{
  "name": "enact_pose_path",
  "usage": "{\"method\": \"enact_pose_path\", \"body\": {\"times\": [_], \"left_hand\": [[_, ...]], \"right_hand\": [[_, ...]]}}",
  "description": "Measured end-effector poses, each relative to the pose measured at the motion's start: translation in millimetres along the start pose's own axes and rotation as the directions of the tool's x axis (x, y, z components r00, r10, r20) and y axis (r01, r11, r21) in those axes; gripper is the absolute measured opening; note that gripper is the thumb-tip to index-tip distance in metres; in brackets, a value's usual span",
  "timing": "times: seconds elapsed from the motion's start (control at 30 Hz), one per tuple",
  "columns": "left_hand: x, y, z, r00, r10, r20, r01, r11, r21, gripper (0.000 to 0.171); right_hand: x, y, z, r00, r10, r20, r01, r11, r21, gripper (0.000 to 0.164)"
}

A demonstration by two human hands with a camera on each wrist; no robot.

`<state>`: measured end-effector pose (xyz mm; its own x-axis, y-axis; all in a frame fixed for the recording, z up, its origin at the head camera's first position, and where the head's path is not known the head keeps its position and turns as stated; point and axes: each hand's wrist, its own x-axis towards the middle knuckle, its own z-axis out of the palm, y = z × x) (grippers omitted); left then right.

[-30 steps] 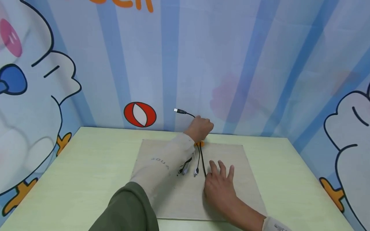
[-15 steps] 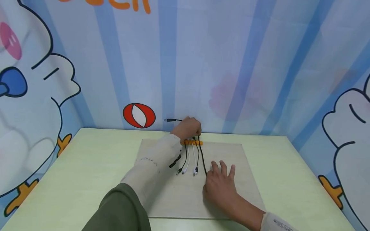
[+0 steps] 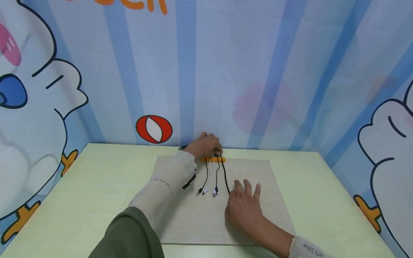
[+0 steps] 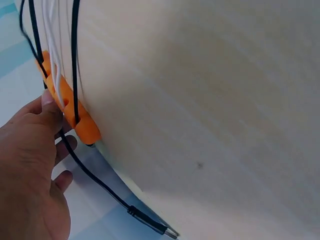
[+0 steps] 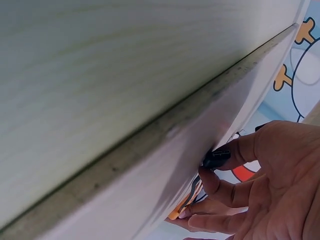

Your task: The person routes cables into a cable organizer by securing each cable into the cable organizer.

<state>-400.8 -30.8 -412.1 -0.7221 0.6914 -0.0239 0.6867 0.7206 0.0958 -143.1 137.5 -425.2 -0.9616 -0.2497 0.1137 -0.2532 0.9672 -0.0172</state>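
An orange cable clip strip [image 4: 87, 129] lies at the far edge of the pale board [image 3: 258, 186], with black and white cables running through it. My left hand [image 3: 204, 145] is bent over the strip's back side and pinches a black USB cable there. That cable's USB plug [image 4: 147, 220] hangs free past the fingers in the left wrist view. On the board, my right hand [image 3: 244, 211] pinches the black plug [image 5: 216, 159] of the rightmost black cable [image 3: 225, 175] between thumb and index finger. Its other fingers are spread.
Several cable ends, including a white plug [image 3: 214, 193], lie on the board in front of the strip. A black connector [image 3: 188, 182] rests by my left sleeve. The pale table [image 3: 71, 200] surrounds the board, and a printed cloth backdrop [image 3: 213, 71] rises behind it.
My left hand has lowered and moved left along the orange strip, bringing the USB plug down behind it. More of the strip now shows. The right hand stays nearly still.
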Motion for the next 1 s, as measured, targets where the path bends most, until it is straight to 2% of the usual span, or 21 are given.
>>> {"method": "enact_pose_path", "body": {"times": [0.07, 0.3, 0.47, 0.6, 0.77, 1.0], "left_hand": [[-5.1, 3.4, -0.2, 1.000, -0.005, -0.002, 0.005, 0.999, 0.053, 0.024], [-16.9, 7.4, -3.2, 1.000, -0.025, -0.016, 0.026, 0.995, 0.097, 0.028], [-24.7, 6.0, -5.6, 1.000, -0.024, -0.003, 0.024, 0.990, 0.142, 0.032], [-26.8, 0.7, -5.4, 1.000, -0.023, -0.004, 0.023, 0.991, 0.131, 0.034], [-21.3, -14.2, 2.7, 0.999, -0.031, -0.024, 0.032, 0.996, 0.082, 0.034], [-41.5, 1.8, -12.6, 0.997, -0.071, 0.003, 0.070, 0.992, 0.109, 0.039]], "right_hand": [[0.4, -1.7, -0.4, 1.000, -0.001, 0.006, 0.001, 1.000, -0.001, 0.029], [1.4, -5.9, -0.5, 1.000, 0.009, 0.026, -0.009, 1.000, -0.020, 0.030], [0.0, -8.0, -1.4, 1.000, -0.009, 0.007, 0.009, 1.000, -0.023, 0.027], [-0.3, -8.3, -1.6, 1.000, -0.027, -0.010, 0.027, 0.999, -0.031, 0.024], [3.3, -8.6, -2.5, 0.999, -0.021, 0.025, 0.022, 0.999, -0.038, 0.028], [7.1, -14.0, -4.3, 0.999, -0.016, 0.039, 0.017, 1.000, -0.023, 0.022]]}}
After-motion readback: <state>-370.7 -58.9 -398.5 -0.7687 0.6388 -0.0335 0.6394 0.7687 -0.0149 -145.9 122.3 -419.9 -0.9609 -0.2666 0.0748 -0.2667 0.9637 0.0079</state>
